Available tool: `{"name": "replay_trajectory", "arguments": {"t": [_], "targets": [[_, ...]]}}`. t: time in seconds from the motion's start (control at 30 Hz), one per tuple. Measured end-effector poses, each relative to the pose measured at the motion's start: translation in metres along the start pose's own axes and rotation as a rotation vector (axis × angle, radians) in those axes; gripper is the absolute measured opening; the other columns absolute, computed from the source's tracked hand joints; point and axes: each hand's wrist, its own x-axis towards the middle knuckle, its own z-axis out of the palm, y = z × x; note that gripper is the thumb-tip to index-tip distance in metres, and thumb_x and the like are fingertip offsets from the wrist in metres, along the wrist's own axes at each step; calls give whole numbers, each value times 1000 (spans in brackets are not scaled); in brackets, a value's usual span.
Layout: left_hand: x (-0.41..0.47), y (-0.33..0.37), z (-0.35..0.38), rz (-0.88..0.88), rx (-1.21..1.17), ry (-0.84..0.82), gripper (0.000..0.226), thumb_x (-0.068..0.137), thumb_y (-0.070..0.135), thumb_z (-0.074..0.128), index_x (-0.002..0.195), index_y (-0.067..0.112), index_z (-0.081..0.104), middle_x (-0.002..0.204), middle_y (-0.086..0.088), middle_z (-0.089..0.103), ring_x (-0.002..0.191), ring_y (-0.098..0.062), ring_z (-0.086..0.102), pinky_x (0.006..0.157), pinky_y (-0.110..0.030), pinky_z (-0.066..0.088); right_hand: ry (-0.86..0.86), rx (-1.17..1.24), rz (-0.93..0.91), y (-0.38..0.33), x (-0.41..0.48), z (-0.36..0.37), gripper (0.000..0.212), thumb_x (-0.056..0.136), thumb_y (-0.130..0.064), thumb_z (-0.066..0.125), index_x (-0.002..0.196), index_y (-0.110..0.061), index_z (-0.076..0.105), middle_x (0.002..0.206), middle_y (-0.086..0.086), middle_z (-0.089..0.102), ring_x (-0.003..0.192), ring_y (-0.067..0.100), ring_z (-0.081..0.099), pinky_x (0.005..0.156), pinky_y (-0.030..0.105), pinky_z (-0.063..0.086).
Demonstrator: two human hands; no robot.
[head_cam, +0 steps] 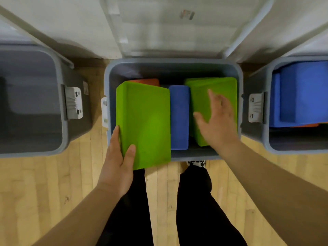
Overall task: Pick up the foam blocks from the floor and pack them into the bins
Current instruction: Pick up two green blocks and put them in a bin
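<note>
Pale wood floor (44,183) meets a white wall (79,23) at 12 o'clock, with three grey bins lined up: left bin (32,151) at 9, middle bin (174,62) with its clear lid (177,32) tipped back, and right bin (292,151) at 3 holding blue blocks (301,93). The middle one's got a second green block (200,96), a blue block (179,118) and an orange block (147,82). Left hand (119,160) grips the near corner of the held green block (147,121), which is tilted over that bin's 9 o'clock side; right hand (218,121) is spread loose over the second green block, too blurry to tell if it's touching.
</note>
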Motion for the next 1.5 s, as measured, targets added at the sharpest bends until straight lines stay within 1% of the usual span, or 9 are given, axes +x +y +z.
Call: {"name": "replay_trajectory", "arguments": {"t": [0.1, 0.33, 0.47, 0.6, 0.73, 0.87, 1.13, 1.33, 1.5], "targets": [[10, 1, -12, -36, -48, 19, 67, 96, 66, 39, 152, 60, 3, 161, 20, 29, 145, -8, 35, 123, -44, 29, -254, 242, -106, -49, -26, 21, 80, 94, -49, 68, 158, -48, 20, 147, -9, 43, 104, 2, 60, 95, 32, 52], [60, 4, -22, -50, 79, -87, 64, 109, 39, 38, 160, 46, 0, 160, 17, 27, 130, -7, 40, 105, -31, 36, -381, 157, -158, -77, -13, 62, 78, 97, -43, 67, 160, -45, 21, 138, -1, 45, 92, 7, 50, 86, 25, 41], [94, -4, -12, -28, 276, -115, 84, 103, 31, 56, 161, 42, -3, 155, 4, 37, 134, -22, 47, 106, -42, 44, -269, -176, -218, -73, 0, 74, 77, 96, -43, 67, 160, -34, 27, 129, 5, 47, 109, 21, 48, 94, 37, 46], [103, -14, 5, -60, 475, -201, 103, 98, 25, 64, 159, 40, -18, 153, -3, 33, 127, -28, 50, 89, -38, 44, -230, -476, -218, -75, 9, 84, 72, 92, -47, 69, 155, -32, 37, 121, 5, 40, 109, 28, 43, 92, 41, 45], [100, -19, 1, -42, 524, -208, 101, 98, 26, 63, 159, 40, -16, 150, 0, 35, 123, -25, 51, 85, -36, 46, -286, -443, -196, -80, 16, 82, 69, 93, -46, 67, 153, -32, 35, 124, 6, 39, 114, 30, 42, 90, 41, 43], [78, -4, -23, -13, 577, -256, 90, 96, 34, 64, 162, 37, 3, 149, 0, 37, 124, -27, 50, 98, -45, 50, -403, -410, -161, -88, 9, 57, 73, 95, -50, 63, 157, -30, 30, 139, 9, 38, 129, 33, 39, 103, 46, 44], [-46, 94, -108, 63, 849, -217, 85, 96, 54, 55, 162, 33, 6, 166, -5, 16, 149, -30, 24, 112, -47, 36, -349, -391, -26, -139, -103, -74, 83, 91, -68, 58, 159, -32, 26, 167, 9, 18, 152, 34, 20, 120, 51, 27], [-182, 158, -144, 73, 849, -96, 84, 91, 62, 55, 160, 34, 16, 163, -3, 24, 147, -28, 30, 111, -48, 37, -357, -372, -79, -164, -205, -180, 82, 88, -72, 56, 157, -37, 28, 169, 7, 16, 155, 32, 16, 122, 52, 21], [-289, 184, -130, 31, 791, 170, 82, 89, 63, 58, 157, 35, 21, 160, -1, 29, 145, -29, 34, 110, -47, 37, -306, -413, -281, -157, -240, -254, 87, 86, -74, 57, 158, -35, 28, 170, 7, 15, 155, 30, 16, 123, 49, 20]]}}
